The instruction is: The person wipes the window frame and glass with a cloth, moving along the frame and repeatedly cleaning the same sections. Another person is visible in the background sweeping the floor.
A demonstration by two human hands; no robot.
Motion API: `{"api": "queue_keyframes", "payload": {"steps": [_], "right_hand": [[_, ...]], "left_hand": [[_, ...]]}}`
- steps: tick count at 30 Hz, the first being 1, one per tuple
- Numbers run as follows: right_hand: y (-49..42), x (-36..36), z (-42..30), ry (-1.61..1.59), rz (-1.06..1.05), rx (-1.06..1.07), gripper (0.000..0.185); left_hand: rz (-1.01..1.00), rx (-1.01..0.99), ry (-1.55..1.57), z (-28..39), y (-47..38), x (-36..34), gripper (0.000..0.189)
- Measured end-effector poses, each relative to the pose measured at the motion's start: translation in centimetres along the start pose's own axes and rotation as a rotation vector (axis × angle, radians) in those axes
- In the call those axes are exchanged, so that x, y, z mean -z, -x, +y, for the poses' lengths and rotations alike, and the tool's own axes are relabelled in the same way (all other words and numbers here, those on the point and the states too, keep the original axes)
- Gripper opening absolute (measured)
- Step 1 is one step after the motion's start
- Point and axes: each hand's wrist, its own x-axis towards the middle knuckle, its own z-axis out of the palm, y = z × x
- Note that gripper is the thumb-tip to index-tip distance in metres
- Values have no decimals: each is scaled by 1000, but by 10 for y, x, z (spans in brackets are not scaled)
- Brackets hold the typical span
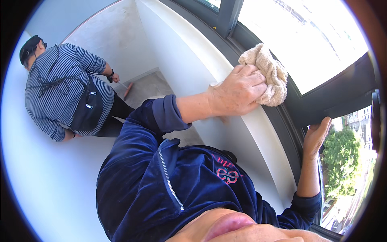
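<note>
My left hand (237,90) grips a bunched beige terry cloth (273,80). The cloth is at the dark window frame (290,113), just past the white sill (205,50). At the right, my right hand (317,136) touches the lower edge of a dark frame member, beside the lower window pane. Its fingers are partly hidden, so I cannot tell whether they curl around the frame. Both forearms are bare below the pushed-up cuffs of a dark blue velvet-like top (145,181).
Behind the curved white parapet wall (169,60), a person in a striped top (65,87) holds a long-handled broom or squeegee with a reddish head (128,90) on the grey floor (148,86). A green tree (343,160) shows through the glass, far below.
</note>
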Motion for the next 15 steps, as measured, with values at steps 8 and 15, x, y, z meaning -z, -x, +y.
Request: {"api": "queue_keyframes", "payload": {"steps": [8, 15], "right_hand": [[-3, 11, 12, 134, 33, -10, 59], [2, 26, 22, 185, -76, 12, 58]], "left_hand": [[-48, 282, -228, -107, -6, 17, 33], [59, 68, -171, -29, 3, -30, 36]]}}
